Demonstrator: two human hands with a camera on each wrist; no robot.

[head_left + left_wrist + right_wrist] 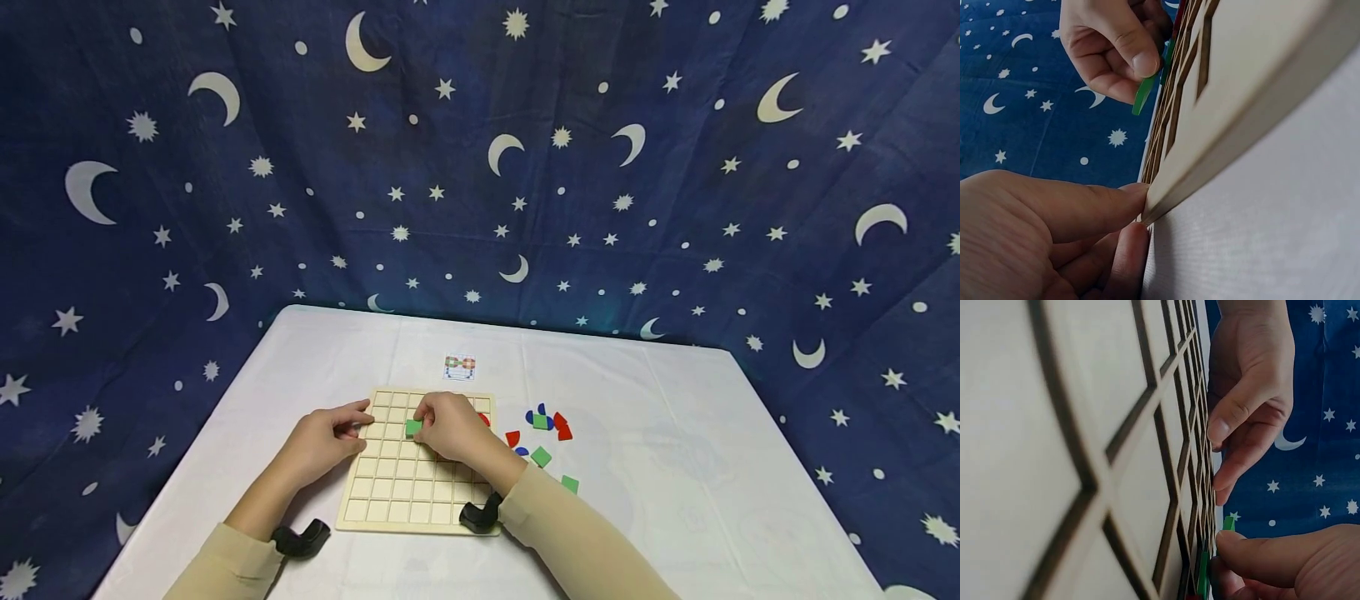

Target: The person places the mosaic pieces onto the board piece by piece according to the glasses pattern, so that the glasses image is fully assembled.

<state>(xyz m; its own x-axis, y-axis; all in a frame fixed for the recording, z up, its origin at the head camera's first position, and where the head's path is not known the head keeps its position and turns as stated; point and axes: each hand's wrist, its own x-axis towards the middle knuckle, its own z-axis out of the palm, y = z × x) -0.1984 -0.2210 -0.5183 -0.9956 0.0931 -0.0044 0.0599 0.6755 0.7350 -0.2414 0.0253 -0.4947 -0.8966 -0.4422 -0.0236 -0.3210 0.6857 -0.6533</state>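
Observation:
A pale wooden grid board (397, 490) lies on the white table. Over its upper middle, my right hand (453, 427) pinches a green square tile (413, 428) between thumb and fingers. The left wrist view shows this tile (1142, 97) tilted, its lower end sticking out from the fingertips. My left hand (322, 437) rests thumb and fingers, spread apart, against the board's left edge. A red piece (483, 418) shows on the board past the right hand. Low in the right wrist view, another green piece (1203, 575) sits on the grid. The right hand and forearm hide part of the board.
Right of the board lie loose pieces: red quarter shapes (512, 438), blue half-rounds (542, 408) and green squares (541, 456). A small printed card (459, 367) lies behind the board. Black wrist mounts (300, 540) sit under both wrists. A star-patterned blue curtain (465, 167) hangs behind the table.

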